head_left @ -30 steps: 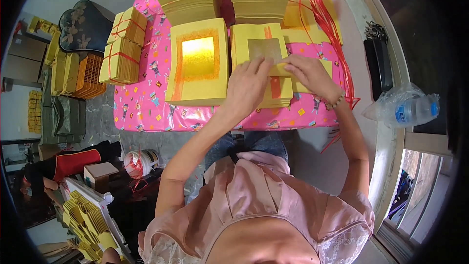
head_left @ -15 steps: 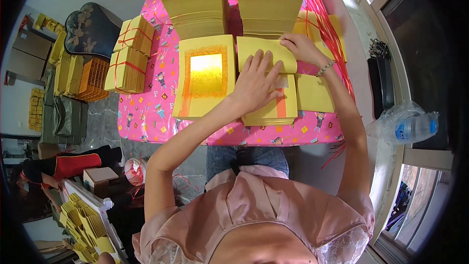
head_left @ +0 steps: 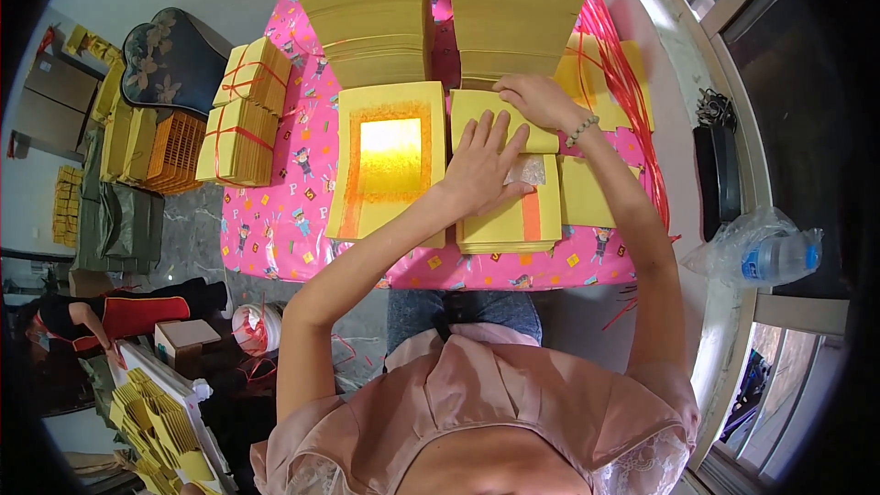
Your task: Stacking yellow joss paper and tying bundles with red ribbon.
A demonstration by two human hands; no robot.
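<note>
My left hand [head_left: 489,163] lies with fingers spread across a folded yellow paper sheet [head_left: 544,141], pressing it onto a stack of yellow paper [head_left: 495,233]. At the sheet's far edge is my right hand [head_left: 541,103], its fingers curled and closed on that edge; the fingertips are partly hidden. A crinkled clear patch [head_left: 527,170] and an orange stripe [head_left: 531,215] show on the stack beside my left thumb. Left of it lies another yellow stack, whose top sheet bears a shiny gold square [head_left: 391,156] with an orange border.
Two tall piles of yellow paper [head_left: 376,27] stand behind. Red strings [head_left: 632,101] hang along the right side. Tied yellow bundles [head_left: 243,142] sit at the left of the pink patterned tablecloth [head_left: 302,211]. A plastic bottle [head_left: 779,261] rests on the right ledge; another person [head_left: 137,312] is at lower left.
My right hand has slid left along the folded sheet's far edge, from its corner toward the middle. My left hand stays spread on the sheet. The whole view has shifted slightly.
</note>
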